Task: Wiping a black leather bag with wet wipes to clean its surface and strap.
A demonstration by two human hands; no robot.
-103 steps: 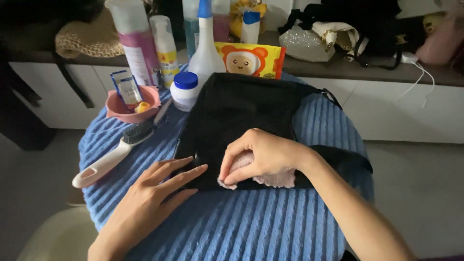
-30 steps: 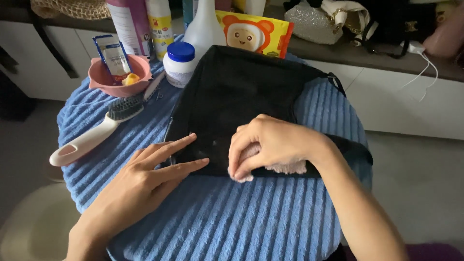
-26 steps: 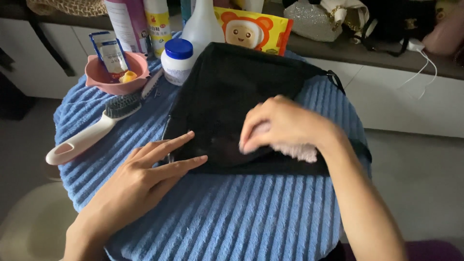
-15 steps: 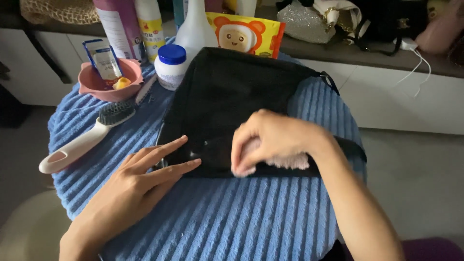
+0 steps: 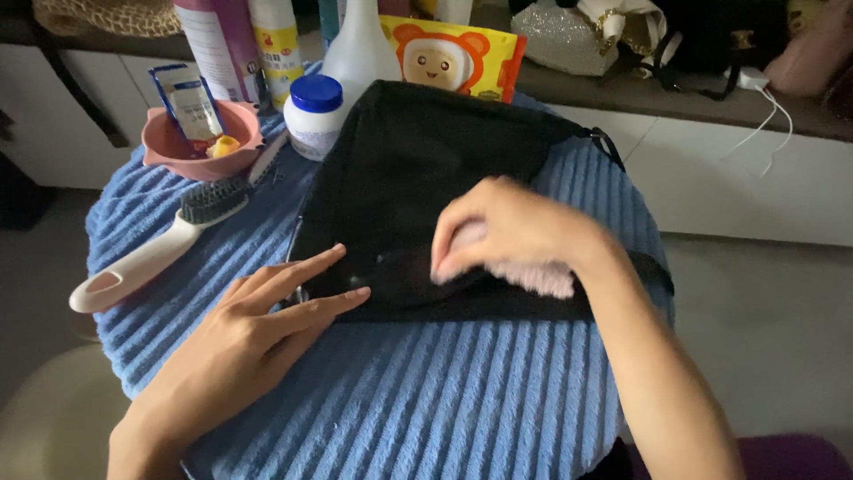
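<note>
Round table under a blue ribbed towel (image 5: 426,409): black bag (image 5: 426,169) in the middle, brush (image 5: 160,244), pink bowl (image 5: 191,156), white jar (image 5: 313,116) far left.

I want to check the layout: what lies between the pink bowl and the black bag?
In the head view, a white jar with a blue lid lies between the pink bowl and the black bag.

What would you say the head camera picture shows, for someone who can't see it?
The right hand presses a pink cloth onto a black bag on a blue ribbed towel, while the left hand lies flat on the bag's edge. A white brush, pink bowl and bottles stand behind.
</note>
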